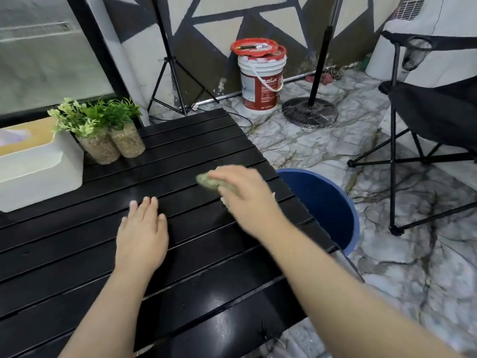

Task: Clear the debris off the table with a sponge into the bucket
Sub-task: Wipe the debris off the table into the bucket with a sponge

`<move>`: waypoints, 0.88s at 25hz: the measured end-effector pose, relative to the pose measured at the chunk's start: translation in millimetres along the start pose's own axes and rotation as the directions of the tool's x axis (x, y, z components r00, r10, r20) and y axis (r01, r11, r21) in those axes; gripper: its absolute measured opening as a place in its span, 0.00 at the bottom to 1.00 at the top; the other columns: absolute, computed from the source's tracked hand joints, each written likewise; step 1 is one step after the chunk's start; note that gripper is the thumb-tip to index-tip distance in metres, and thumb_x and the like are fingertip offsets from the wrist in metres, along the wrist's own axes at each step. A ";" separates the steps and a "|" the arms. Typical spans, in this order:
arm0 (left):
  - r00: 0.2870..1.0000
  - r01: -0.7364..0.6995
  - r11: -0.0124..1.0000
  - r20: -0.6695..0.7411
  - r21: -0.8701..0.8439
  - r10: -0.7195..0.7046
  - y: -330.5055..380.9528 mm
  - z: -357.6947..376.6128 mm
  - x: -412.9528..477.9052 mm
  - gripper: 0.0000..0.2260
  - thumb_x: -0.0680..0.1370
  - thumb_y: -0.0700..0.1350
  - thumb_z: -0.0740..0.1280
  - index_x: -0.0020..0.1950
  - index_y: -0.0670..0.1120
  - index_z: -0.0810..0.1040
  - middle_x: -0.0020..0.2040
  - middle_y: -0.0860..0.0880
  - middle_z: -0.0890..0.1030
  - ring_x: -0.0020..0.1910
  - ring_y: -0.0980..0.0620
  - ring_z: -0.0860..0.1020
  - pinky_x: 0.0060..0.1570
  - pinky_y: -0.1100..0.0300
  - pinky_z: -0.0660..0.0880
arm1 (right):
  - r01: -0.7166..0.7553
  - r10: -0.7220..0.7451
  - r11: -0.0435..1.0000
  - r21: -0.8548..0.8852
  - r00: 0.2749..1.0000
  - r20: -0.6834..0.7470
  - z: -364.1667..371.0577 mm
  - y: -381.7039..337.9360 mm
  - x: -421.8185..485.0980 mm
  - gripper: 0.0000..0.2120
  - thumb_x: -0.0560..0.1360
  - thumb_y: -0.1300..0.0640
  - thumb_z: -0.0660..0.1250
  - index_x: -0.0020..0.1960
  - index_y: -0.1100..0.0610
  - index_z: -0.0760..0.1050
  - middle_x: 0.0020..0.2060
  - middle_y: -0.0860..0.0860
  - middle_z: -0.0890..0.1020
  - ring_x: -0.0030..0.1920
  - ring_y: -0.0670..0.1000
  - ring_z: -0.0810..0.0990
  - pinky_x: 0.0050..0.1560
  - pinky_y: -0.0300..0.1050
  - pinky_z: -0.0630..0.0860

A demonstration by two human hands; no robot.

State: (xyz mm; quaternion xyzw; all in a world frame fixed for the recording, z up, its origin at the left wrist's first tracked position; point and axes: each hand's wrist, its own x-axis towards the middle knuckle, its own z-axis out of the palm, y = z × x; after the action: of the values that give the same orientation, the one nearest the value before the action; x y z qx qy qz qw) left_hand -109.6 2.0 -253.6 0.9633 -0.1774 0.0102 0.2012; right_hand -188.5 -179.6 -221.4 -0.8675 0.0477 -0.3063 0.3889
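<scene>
A black slatted table (77, 254) fills the lower left. My right hand (247, 200) is closed over a greenish sponge (206, 180) pressed on the table near its right edge; the hand is motion-blurred. A pale bit of debris (224, 201) shows under that hand. My left hand (142, 233) lies flat on the table with fingers apart, holding nothing. A blue bucket (352, 215) stands on the floor just past the table's right edge, its inside dark.
Two glass jars of pebbles with green plants (113, 143) and a white box (33, 166) stand at the table's back left. On the floor are a white paint pail with red lid (260, 81), a tripod (175, 81), a pole stand base (309, 112) and a black folding chair (433, 112).
</scene>
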 end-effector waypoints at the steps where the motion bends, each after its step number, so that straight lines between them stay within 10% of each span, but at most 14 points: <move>1: 0.999 0.025 0.998 0.023 0.052 -0.026 -8.8 0.7 -2.6 0.22 0.81 0.46 0.51 0.74 0.44 0.57 0.77 0.46 0.57 0.77 0.46 0.50 0.74 0.48 0.50 | 0.022 -0.021 0.999 -0.043 0.999 0.033 19.7 -10.0 -12.8 0.15 0.72 0.65 0.63 0.57 0.59 0.79 0.55 0.56 0.81 0.55 0.52 0.73 0.61 0.36 0.65; 6: 0.997 0.003 0.995 0.074 0.099 -0.011 -13.3 4.4 -5.9 0.22 0.81 0.47 0.49 0.75 0.44 0.55 0.77 0.45 0.54 0.77 0.46 0.48 0.74 0.47 0.48 | 0.120 -0.036 0.879 -0.461 0.982 0.187 71.3 -21.1 -48.0 0.16 0.68 0.56 0.71 0.55 0.51 0.78 0.58 0.51 0.79 0.54 0.58 0.76 0.49 0.51 0.74; 22: 0.989 -0.136 0.989 0.071 0.053 0.132 96.0 55.2 2.4 0.22 0.81 0.47 0.48 0.75 0.44 0.53 0.77 0.47 0.52 0.77 0.47 0.47 0.75 0.49 0.46 | -0.031 0.106 0.763 -0.645 0.991 0.077 -26.7 76.9 -9.7 0.19 0.66 0.61 0.72 0.57 0.53 0.78 0.58 0.54 0.80 0.55 0.60 0.77 0.47 0.54 0.74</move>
State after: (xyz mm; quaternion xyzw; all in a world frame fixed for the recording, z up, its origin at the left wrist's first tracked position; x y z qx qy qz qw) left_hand -143.5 -102.6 -267.2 0.9544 -0.2480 -0.0036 0.1661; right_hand -199.5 -247.0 -266.7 -0.9612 0.1600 -0.2092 0.0818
